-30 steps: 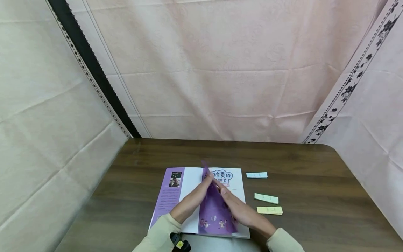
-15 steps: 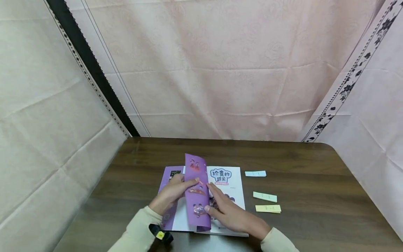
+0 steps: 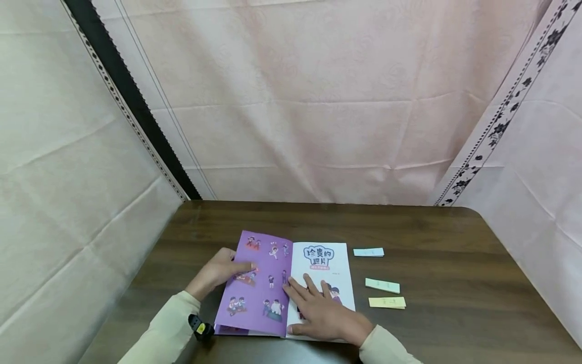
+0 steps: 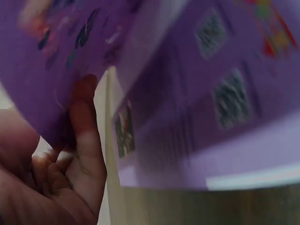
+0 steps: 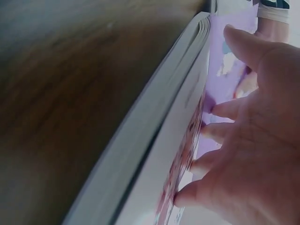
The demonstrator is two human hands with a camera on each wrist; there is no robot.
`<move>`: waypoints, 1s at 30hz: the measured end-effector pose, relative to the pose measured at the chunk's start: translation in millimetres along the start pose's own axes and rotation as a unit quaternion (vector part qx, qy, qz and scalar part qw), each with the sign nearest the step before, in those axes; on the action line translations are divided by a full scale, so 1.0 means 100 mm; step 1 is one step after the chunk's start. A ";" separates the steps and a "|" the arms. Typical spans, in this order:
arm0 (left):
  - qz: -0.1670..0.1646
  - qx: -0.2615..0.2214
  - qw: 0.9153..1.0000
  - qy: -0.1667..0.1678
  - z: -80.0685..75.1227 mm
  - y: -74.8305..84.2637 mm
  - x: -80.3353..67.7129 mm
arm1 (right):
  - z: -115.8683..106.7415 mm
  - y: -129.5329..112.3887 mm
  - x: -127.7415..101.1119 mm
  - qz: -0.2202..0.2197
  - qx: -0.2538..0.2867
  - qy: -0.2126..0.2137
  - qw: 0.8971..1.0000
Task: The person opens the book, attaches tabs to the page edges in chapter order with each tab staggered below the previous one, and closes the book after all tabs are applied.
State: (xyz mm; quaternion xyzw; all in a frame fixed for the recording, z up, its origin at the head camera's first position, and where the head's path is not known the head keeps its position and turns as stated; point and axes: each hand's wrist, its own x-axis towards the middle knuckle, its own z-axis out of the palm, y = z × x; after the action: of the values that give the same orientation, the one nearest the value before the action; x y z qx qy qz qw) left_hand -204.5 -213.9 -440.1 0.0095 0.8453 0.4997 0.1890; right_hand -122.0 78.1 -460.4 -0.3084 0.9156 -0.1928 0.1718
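Purple page [image 3: 254, 283] pinched by left hand [image 3: 217, 273]; right hand [image 3: 325, 316] flat on book [image 3: 325, 263].

Dark wood-grain table [image 3: 454, 263] under hands, rounded corner far right. Pale pink creased cloth backdrop [image 3: 318, 101] beyond hands. Cream cloth [image 3: 54, 151] left, black dotted border strip [image 3: 132, 101]. Floral-trim cloth [image 3: 509, 101] right. Even, soft light.

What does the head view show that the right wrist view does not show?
Only the head view shows the left hand at the purple page and three small paper slips on the dark wooden table. Only the right wrist view shows the thick stack of page edges. Both show the right hand lying flat on the open book.
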 end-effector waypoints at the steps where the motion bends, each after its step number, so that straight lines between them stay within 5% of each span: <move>1: 0.000 0.011 1.000 0.011 0.01 -0.02 0.01 | 0.01 -0.01 0.01 0.005 -0.004 0.000 1.000; 9: -0.014 0.092 0.991 0.094 0.07 -0.10 0.04 | 0.07 -0.10 0.05 0.032 -0.044 0.008 0.998; 18: 0.019 0.220 0.963 0.152 0.18 -0.08 0.03 | 0.09 -0.11 0.07 0.043 -0.051 0.013 0.998; 21: 0.042 0.275 0.948 0.158 0.23 -0.01 -0.03 | 0.06 -0.09 0.06 0.030 -0.037 0.014 0.999; 25: 0.072 0.333 0.932 0.124 0.33 0.12 -0.12 | 0.00 -0.02 0.04 0.009 -0.014 0.008 1.000; 30: 0.108 0.339 0.934 0.024 0.52 0.26 -0.20 | -0.03 0.05 0.01 -0.009 0.004 0.000 1.000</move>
State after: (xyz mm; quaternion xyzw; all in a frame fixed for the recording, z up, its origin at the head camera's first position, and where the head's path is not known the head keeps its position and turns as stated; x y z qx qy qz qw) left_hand -172.9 -161.3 -434.2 0.1520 0.9625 0.2012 0.0996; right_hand -127.0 82.2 -460.2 -0.3156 0.9120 -0.1979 0.1718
